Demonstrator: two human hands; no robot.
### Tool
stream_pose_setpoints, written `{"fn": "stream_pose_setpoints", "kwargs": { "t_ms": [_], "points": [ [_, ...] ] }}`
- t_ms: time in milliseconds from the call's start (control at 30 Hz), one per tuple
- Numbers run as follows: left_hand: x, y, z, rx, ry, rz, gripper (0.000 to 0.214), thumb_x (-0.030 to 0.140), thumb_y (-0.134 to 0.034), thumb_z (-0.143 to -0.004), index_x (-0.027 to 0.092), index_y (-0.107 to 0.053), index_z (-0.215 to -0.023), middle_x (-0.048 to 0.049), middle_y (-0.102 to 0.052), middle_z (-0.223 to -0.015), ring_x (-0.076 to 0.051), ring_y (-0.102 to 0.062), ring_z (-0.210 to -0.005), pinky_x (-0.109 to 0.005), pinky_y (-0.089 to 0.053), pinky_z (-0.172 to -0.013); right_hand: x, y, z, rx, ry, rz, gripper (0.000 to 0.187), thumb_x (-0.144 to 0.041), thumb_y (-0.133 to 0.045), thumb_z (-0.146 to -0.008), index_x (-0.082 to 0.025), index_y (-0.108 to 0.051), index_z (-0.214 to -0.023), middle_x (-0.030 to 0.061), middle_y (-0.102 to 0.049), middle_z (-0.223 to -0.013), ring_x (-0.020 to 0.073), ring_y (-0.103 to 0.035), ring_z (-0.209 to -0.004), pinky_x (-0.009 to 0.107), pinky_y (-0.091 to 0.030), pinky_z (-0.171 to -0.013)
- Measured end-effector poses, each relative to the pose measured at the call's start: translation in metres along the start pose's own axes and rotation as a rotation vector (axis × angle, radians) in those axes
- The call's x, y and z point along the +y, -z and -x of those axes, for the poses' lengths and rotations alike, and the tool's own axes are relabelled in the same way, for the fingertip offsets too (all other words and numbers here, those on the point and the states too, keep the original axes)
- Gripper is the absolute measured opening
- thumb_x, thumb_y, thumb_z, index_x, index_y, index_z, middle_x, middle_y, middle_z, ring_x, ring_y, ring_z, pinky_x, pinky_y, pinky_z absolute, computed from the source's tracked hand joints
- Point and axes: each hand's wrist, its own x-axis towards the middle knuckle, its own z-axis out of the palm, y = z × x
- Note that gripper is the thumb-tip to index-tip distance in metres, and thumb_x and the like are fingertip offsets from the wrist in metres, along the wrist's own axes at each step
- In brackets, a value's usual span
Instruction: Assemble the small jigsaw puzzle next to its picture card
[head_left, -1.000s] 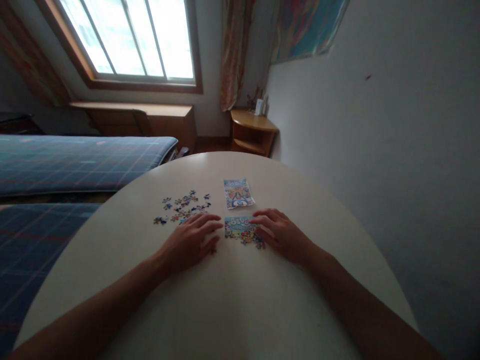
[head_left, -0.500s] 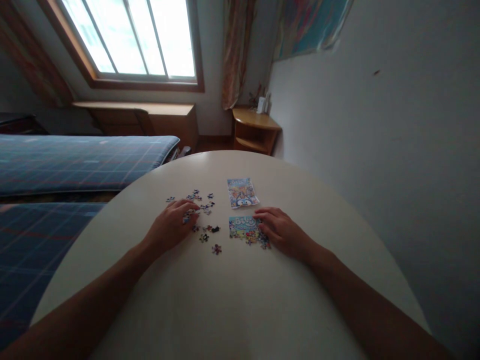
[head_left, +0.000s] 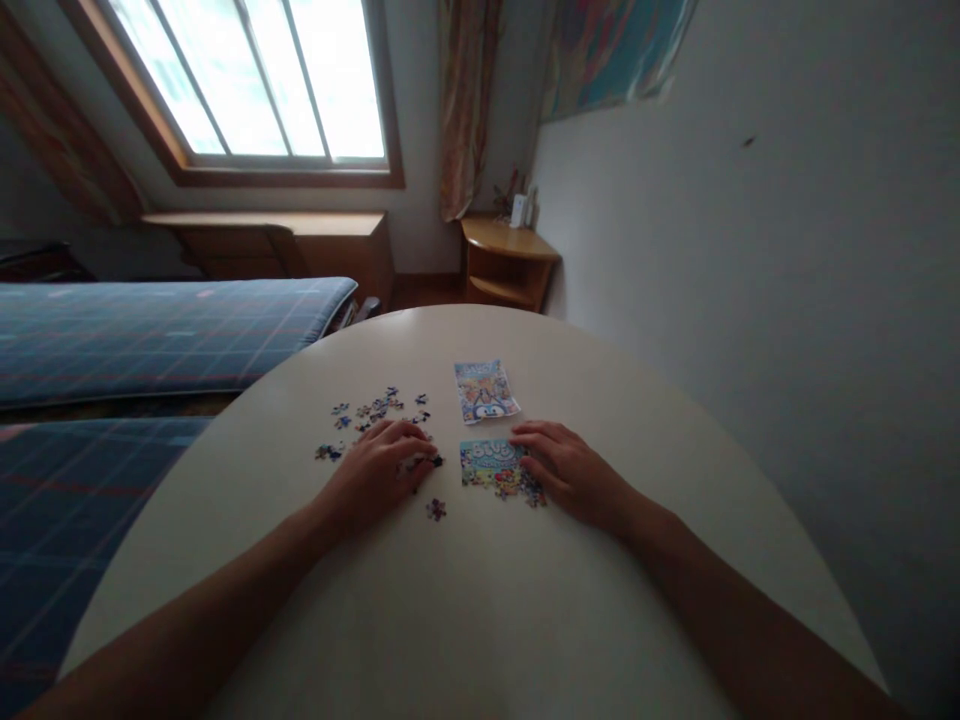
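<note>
My left hand point(head_left: 379, 462) is over loose jigsaw pieces point(head_left: 379, 404) on the left of the table, its fingers curved and its thumb apart from them. A few pieces show in the gap between thumb and fingers; others are hidden under the hand. One separate piece point(head_left: 436, 510) lies just in front of it. My right hand point(head_left: 574, 468) rests at the right edge of a partly joined jigsaw puzzle point(head_left: 491, 458), fingers spread and touching it. Behind the puzzle lies a small printed picture sheet point(head_left: 485, 391) with a blue cartoon figure.
The round white table point(head_left: 480, 600) fills the foreground, with a wall point(head_left: 765, 260) close on its right. A plaid-covered bed point(head_left: 172, 335) stands to the left. Beyond the table are a corner shelf point(head_left: 510, 237) and a window point(head_left: 255, 90).
My left hand has slid right and nearer to me, uncovering pieces at its left and covering others. My right hand stays at the puzzle's edge. The view has shifted slightly.
</note>
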Motion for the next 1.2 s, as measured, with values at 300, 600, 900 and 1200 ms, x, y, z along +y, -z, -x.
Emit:
{"fn": "stream_pose_setpoints", "kwargs": {
  "t_ms": [300, 600, 900, 1200],
  "points": [
    [0.003, -0.009, -0.008, 0.046, 0.018, -0.004, 0.015, 0.020, -0.060, -0.090, 0.025, -0.071, -0.099, -0.0050, -0.068, -0.104, -0.023, -0.060, -0.098, -0.041, -0.052, -0.088, -0.001, 0.000, 0.001, -0.006, -0.009, 0.003, 0.029, -0.028, -0.046, -0.100, -0.020, -0.059, -0.124, 0.0119, -0.062, -0.130, 0.0244, -0.052, -0.125, 0.049, -0.040, -0.108],
    [0.003, -0.010, -0.008, 0.054, -0.015, 0.000, 0.015, 0.021, -0.057, -0.093, 0.024, -0.070, -0.099, -0.0050, -0.068, -0.099, -0.022, -0.060, -0.095, -0.039, -0.052, -0.085, -0.001, 0.001, 0.000, -0.010, 0.000, 0.001, 0.029, -0.028, -0.046, -0.099, -0.019, -0.061, -0.122, 0.0126, -0.062, -0.129, 0.0245, -0.053, -0.124, 0.048, -0.041, -0.108],
    [-0.002, -0.010, -0.005, 0.044, -0.024, -0.007, 0.015, 0.023, -0.055, -0.094, 0.022, -0.069, -0.099, -0.0052, -0.068, -0.099, -0.022, -0.061, -0.095, -0.038, -0.051, -0.086, -0.002, 0.002, -0.002, -0.022, 0.002, 0.006, 0.030, -0.029, -0.046, -0.099, -0.020, -0.060, -0.123, 0.0134, -0.061, -0.130, 0.0255, -0.052, -0.125, 0.050, -0.040, -0.108],
    [-0.007, -0.002, 0.005, 0.057, 0.015, 0.013, 0.015, 0.026, -0.053, -0.097, 0.023, -0.067, -0.101, -0.0049, -0.069, -0.102, -0.022, -0.062, -0.097, -0.039, -0.051, -0.089, 0.003, -0.001, -0.002, -0.016, 0.027, 0.016, 0.030, -0.029, -0.045, -0.100, -0.020, -0.060, -0.124, 0.0126, -0.061, -0.129, 0.0250, -0.052, -0.124, 0.049, -0.041, -0.107]
  ]
}}
